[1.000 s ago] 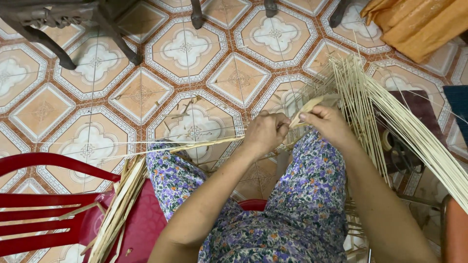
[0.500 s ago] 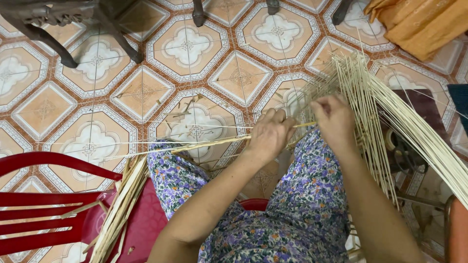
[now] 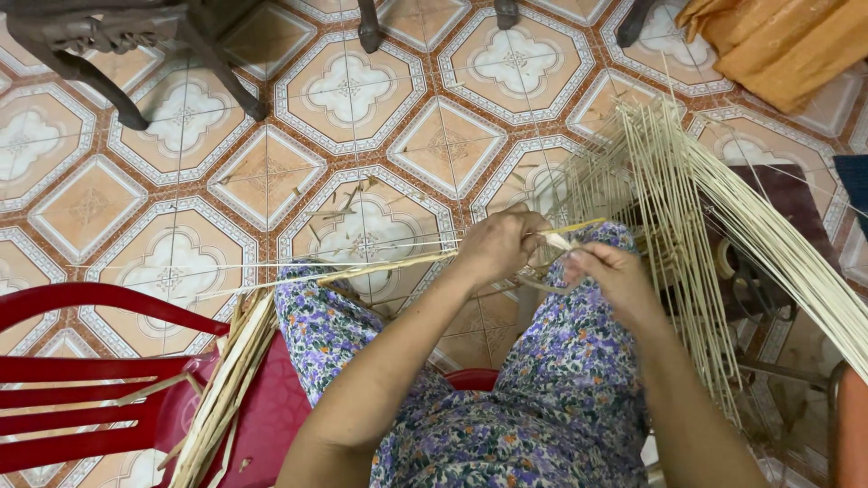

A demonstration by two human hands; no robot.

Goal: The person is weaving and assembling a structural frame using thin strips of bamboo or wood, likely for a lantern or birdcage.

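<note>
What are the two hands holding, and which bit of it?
Both hands pinch one pale flat straw strip. The left hand grips it near its end, and the right hand holds the tip, beside the upright weaving reeds.

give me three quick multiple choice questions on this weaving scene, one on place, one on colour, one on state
1. Where does the bundle of loose strips lie?
A. on the red chair beside the person's left leg
B. on the orange cloth
C. under the dark table

2. What colour is the chair?
A. blue
B. red
C. white

3. What are the two hands doing?
A. resting flat on the knees
B. both pinching a pale strip between them
C. holding nothing, raised in the air

Answers: 1 A, the bundle leans on the chair's edge by the floral trousers; 2 B, its slats and arm are plainly red; 3 B, the left hand and right hand close their fingers on the strip at the reed frame.
</note>
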